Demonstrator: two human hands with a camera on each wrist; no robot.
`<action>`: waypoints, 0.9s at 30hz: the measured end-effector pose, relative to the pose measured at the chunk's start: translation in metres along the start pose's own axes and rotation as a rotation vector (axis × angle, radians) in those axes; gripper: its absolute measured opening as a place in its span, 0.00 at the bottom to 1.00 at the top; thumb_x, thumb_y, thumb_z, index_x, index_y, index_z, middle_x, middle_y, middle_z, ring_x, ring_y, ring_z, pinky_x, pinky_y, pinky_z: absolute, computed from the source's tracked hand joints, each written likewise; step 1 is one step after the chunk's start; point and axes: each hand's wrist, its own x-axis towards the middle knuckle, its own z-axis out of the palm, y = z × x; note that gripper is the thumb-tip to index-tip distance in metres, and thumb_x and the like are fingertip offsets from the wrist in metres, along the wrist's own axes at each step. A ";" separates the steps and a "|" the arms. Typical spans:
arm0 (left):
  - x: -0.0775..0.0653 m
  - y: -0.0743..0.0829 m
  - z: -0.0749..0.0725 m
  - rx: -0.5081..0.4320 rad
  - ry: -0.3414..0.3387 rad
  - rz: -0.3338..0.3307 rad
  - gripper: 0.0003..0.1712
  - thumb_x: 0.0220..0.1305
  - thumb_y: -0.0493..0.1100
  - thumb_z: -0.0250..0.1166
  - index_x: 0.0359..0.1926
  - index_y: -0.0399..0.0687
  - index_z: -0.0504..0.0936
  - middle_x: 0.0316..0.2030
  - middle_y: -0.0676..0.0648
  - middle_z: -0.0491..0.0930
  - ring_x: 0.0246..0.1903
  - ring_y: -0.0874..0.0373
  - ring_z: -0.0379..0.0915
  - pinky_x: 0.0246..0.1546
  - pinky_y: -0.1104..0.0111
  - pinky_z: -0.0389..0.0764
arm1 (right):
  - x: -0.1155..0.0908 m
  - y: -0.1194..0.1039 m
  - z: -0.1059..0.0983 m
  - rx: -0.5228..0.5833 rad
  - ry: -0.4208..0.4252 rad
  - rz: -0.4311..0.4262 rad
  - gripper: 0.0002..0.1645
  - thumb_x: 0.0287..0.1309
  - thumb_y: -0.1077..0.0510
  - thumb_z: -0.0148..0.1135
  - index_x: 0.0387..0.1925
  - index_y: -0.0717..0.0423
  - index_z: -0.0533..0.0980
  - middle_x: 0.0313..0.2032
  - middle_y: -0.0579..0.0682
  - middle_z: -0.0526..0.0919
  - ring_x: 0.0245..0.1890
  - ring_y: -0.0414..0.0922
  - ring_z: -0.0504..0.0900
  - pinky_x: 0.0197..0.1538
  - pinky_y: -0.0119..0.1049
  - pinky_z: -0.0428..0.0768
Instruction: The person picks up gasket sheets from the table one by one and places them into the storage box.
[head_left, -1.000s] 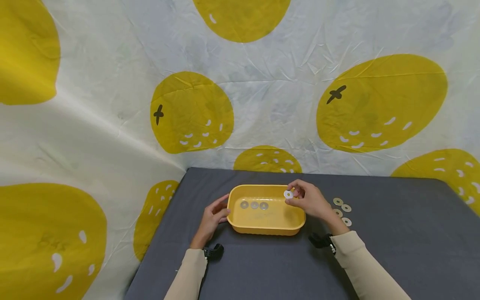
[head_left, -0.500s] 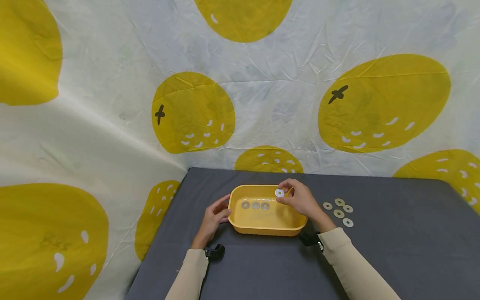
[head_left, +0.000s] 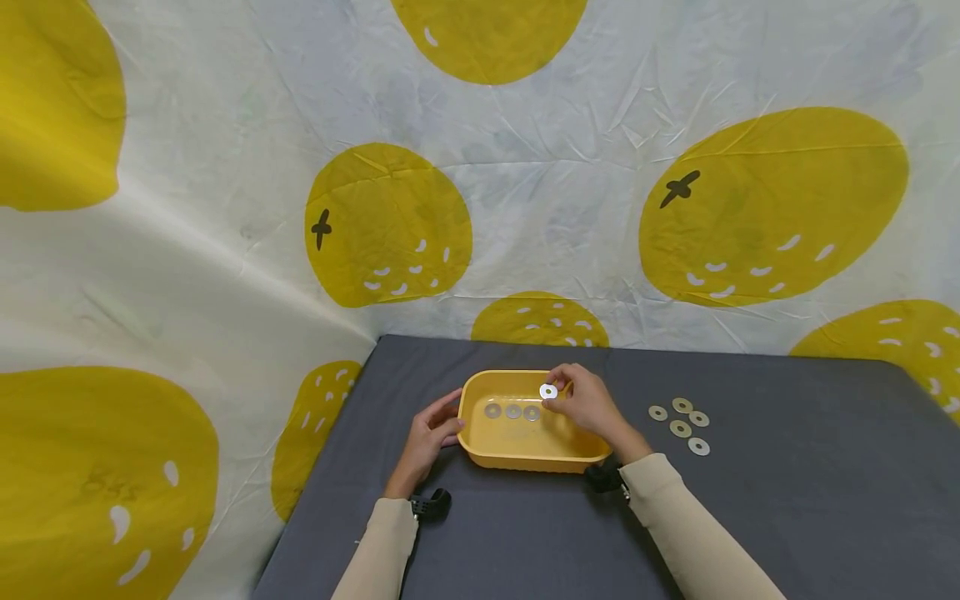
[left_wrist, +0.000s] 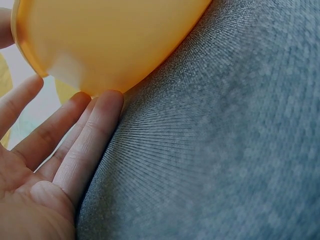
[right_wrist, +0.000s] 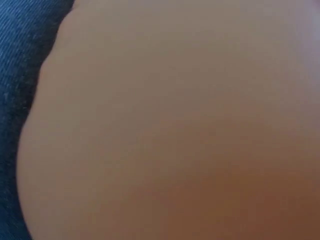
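A yellow plastic tray with rounded corners stands on the dark cloth. At its left end is my left hand, fingers fairly straight and fingertips against the outer wall. My right hand pinches a metal washer between thumb and fingertips, holding it up over the tray with its face toward the head camera. Three washers lie in a row inside, left of the held one in the head view. The right wrist view is filled by the blurred hand, which hides the washer there.
Several loose washers lie on the dark cloth to the right of the tray. A white sheet with yellow fruit prints hangs behind and on the left. Each wrist wears a black camera strap.
My right hand has moved left over the tray with the pinched washer, closer to the row inside. The loose washers behind its wrist have come into full view. The left hand stays in place.
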 end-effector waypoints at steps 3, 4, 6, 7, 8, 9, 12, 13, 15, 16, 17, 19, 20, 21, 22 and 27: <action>0.000 0.000 0.000 0.006 0.006 -0.003 0.31 0.69 0.39 0.65 0.72 0.56 0.73 0.61 0.34 0.79 0.56 0.40 0.81 0.46 0.63 0.88 | 0.001 0.003 0.005 -0.001 -0.009 0.006 0.16 0.55 0.59 0.76 0.44 0.55 0.80 0.37 0.52 0.76 0.33 0.46 0.70 0.39 0.38 0.71; 0.000 0.000 0.000 0.008 0.006 -0.005 0.31 0.69 0.39 0.65 0.72 0.55 0.73 0.61 0.34 0.79 0.56 0.40 0.81 0.46 0.63 0.88 | 0.001 0.003 0.006 0.002 -0.009 0.006 0.16 0.55 0.60 0.76 0.44 0.55 0.80 0.37 0.53 0.76 0.33 0.46 0.70 0.39 0.37 0.71; 0.000 0.000 0.000 0.009 0.009 -0.010 0.31 0.69 0.38 0.65 0.72 0.55 0.73 0.61 0.34 0.79 0.56 0.41 0.81 0.46 0.63 0.88 | 0.002 0.004 0.009 0.009 -0.008 0.008 0.16 0.54 0.61 0.76 0.43 0.57 0.80 0.37 0.54 0.76 0.32 0.45 0.70 0.38 0.36 0.70; 0.000 0.000 0.000 0.010 0.011 -0.015 0.31 0.69 0.38 0.65 0.72 0.56 0.73 0.61 0.34 0.79 0.55 0.41 0.81 0.46 0.63 0.88 | 0.002 0.004 0.010 0.011 -0.007 0.009 0.16 0.53 0.61 0.77 0.43 0.57 0.80 0.37 0.54 0.76 0.32 0.45 0.70 0.38 0.35 0.70; 0.000 0.000 0.001 0.009 0.012 -0.018 0.31 0.69 0.38 0.64 0.72 0.57 0.73 0.61 0.35 0.79 0.56 0.41 0.81 0.46 0.63 0.88 | 0.003 0.004 0.010 0.007 -0.004 0.012 0.16 0.52 0.62 0.77 0.43 0.57 0.81 0.37 0.54 0.76 0.32 0.45 0.70 0.37 0.34 0.70; 0.000 0.000 0.001 0.010 0.011 -0.018 0.31 0.69 0.38 0.64 0.72 0.57 0.73 0.61 0.35 0.79 0.56 0.41 0.81 0.46 0.63 0.88 | 0.003 0.004 0.011 0.006 -0.001 0.014 0.16 0.52 0.62 0.77 0.43 0.58 0.81 0.37 0.54 0.76 0.31 0.45 0.70 0.37 0.34 0.69; 0.000 0.001 0.001 0.009 0.014 -0.018 0.31 0.70 0.38 0.64 0.72 0.58 0.74 0.61 0.36 0.79 0.55 0.41 0.81 0.46 0.64 0.88 | 0.005 0.005 0.013 0.001 0.003 0.028 0.17 0.50 0.63 0.77 0.42 0.58 0.81 0.36 0.54 0.76 0.31 0.44 0.69 0.37 0.33 0.68; 0.000 0.001 0.001 0.007 0.014 -0.015 0.31 0.70 0.38 0.64 0.71 0.59 0.74 0.61 0.36 0.79 0.55 0.41 0.81 0.46 0.63 0.88 | 0.005 0.005 0.013 -0.003 0.003 0.031 0.17 0.50 0.63 0.77 0.42 0.58 0.81 0.36 0.54 0.76 0.31 0.44 0.69 0.37 0.33 0.68; 0.000 0.000 0.001 0.010 0.012 -0.003 0.31 0.70 0.37 0.64 0.72 0.58 0.74 0.61 0.35 0.79 0.55 0.42 0.81 0.45 0.63 0.88 | 0.005 0.006 0.014 -0.008 0.002 0.036 0.17 0.50 0.63 0.77 0.42 0.58 0.81 0.36 0.54 0.76 0.31 0.44 0.69 0.37 0.34 0.68; 0.000 0.000 0.001 0.010 0.014 -0.003 0.31 0.70 0.38 0.64 0.72 0.59 0.74 0.60 0.36 0.80 0.55 0.42 0.82 0.45 0.63 0.88 | 0.006 0.006 0.014 -0.013 0.003 0.038 0.17 0.50 0.63 0.77 0.42 0.58 0.81 0.36 0.54 0.76 0.31 0.45 0.69 0.37 0.34 0.67; 0.000 0.001 0.001 0.010 0.014 -0.002 0.31 0.70 0.38 0.64 0.72 0.58 0.74 0.60 0.36 0.80 0.55 0.43 0.82 0.45 0.63 0.88 | 0.006 0.006 0.014 -0.017 0.006 0.040 0.17 0.50 0.63 0.77 0.42 0.58 0.81 0.36 0.54 0.76 0.31 0.45 0.69 0.37 0.35 0.67; 0.000 0.001 0.001 0.012 0.013 0.001 0.31 0.70 0.38 0.64 0.72 0.59 0.74 0.60 0.36 0.80 0.54 0.45 0.82 0.45 0.64 0.88 | 0.006 0.007 0.015 -0.024 0.011 0.038 0.17 0.50 0.63 0.77 0.42 0.58 0.81 0.35 0.54 0.75 0.32 0.45 0.69 0.38 0.35 0.68; 0.000 0.001 0.001 0.014 0.012 0.004 0.31 0.70 0.38 0.64 0.72 0.58 0.73 0.61 0.35 0.79 0.54 0.45 0.82 0.45 0.64 0.88 | 0.006 0.007 0.016 -0.034 0.013 0.033 0.17 0.50 0.63 0.77 0.42 0.58 0.81 0.35 0.54 0.75 0.32 0.45 0.69 0.38 0.36 0.68; 0.000 0.001 0.001 0.012 0.013 -0.001 0.31 0.70 0.39 0.64 0.72 0.59 0.74 0.61 0.36 0.80 0.54 0.46 0.83 0.45 0.64 0.88 | 0.006 0.008 0.016 -0.043 0.017 0.030 0.17 0.50 0.62 0.78 0.41 0.58 0.81 0.34 0.54 0.75 0.32 0.46 0.70 0.38 0.36 0.68; 0.000 0.001 0.001 0.012 0.012 -0.001 0.31 0.70 0.39 0.64 0.72 0.58 0.73 0.61 0.35 0.79 0.54 0.46 0.83 0.45 0.64 0.88 | 0.006 0.009 0.017 -0.056 0.021 0.030 0.17 0.49 0.62 0.78 0.41 0.58 0.81 0.34 0.53 0.75 0.32 0.46 0.70 0.39 0.36 0.68; 0.001 -0.001 0.001 0.016 0.008 -0.004 0.32 0.69 0.38 0.65 0.73 0.55 0.72 0.61 0.34 0.79 0.55 0.43 0.82 0.45 0.64 0.88 | 0.006 0.009 0.019 -0.099 0.027 0.042 0.17 0.50 0.61 0.78 0.41 0.57 0.81 0.32 0.52 0.74 0.32 0.46 0.70 0.39 0.38 0.68</action>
